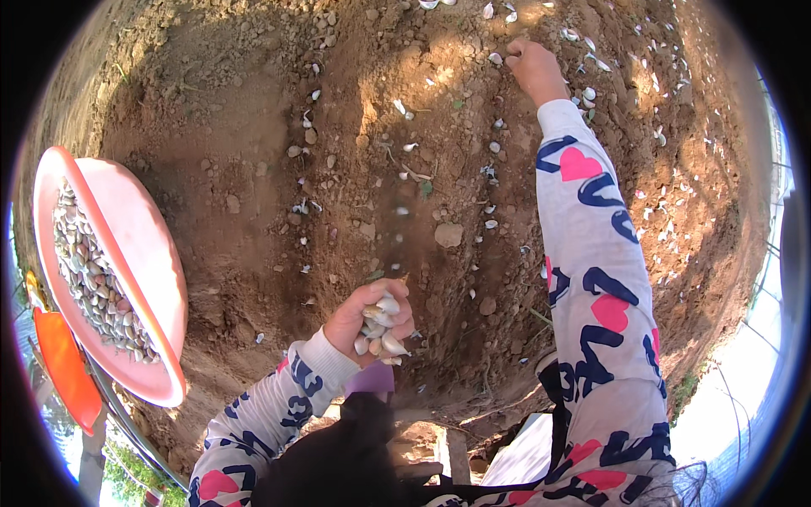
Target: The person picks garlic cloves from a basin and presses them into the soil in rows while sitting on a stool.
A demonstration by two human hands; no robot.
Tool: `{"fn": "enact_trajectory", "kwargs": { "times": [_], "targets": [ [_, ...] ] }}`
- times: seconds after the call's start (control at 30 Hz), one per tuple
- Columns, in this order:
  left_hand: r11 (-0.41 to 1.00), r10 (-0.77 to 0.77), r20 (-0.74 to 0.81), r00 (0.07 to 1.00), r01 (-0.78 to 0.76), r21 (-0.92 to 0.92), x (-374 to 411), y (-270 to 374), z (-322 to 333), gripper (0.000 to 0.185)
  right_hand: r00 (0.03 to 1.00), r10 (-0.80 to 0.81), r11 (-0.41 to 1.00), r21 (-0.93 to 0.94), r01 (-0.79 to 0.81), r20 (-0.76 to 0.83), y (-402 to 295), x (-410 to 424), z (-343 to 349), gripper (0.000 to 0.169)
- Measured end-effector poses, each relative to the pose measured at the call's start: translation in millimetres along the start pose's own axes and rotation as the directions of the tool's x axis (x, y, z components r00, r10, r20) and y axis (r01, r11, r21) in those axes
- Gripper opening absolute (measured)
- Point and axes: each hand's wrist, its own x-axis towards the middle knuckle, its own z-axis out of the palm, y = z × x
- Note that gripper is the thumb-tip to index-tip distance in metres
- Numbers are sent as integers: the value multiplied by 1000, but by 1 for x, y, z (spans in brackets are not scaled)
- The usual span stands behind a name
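Observation:
My left hand is curled around several garlic cloves, low in the middle of the view. Reaching far forward over the soil, my right hand has its fingers bent together at the upper right; whether something is pinched in them cannot be made out. Just left of its fingertips lies one garlic clove. Other cloves lie in rows along shallow furrows, one row running from near my right hand back towards me. On the left is a pink plastic basin with many loose cloves inside.
More scattered cloves lie on the soil to the right. Beside the basin at lower left is an orange object. A larger clod sits between two rows. Pale sheeting borders the soil at lower right.

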Motion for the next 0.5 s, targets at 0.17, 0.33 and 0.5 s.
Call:
{"fn": "enact_trajectory", "kwargs": {
  "times": [0.17, 0.33, 0.5],
  "targets": [
    [999, 26, 2, 1000, -26, 19, 2, 1, 1, 25, 996, 91, 993, -76, -89, 21, 0, 14, 25, 20],
    [1000, 20, -2, 1000, -20, 15, 3, 3, -1, 25, 995, 79, 990, 123, -72, -56, -12, 5, 7, 18],
    [1000, 10, -2, 1000, -10, -20, 2, -2, -4, 24, 954, -291, 943, 144, 299, -76, -91, -15, 17, 13]
  ]
}}
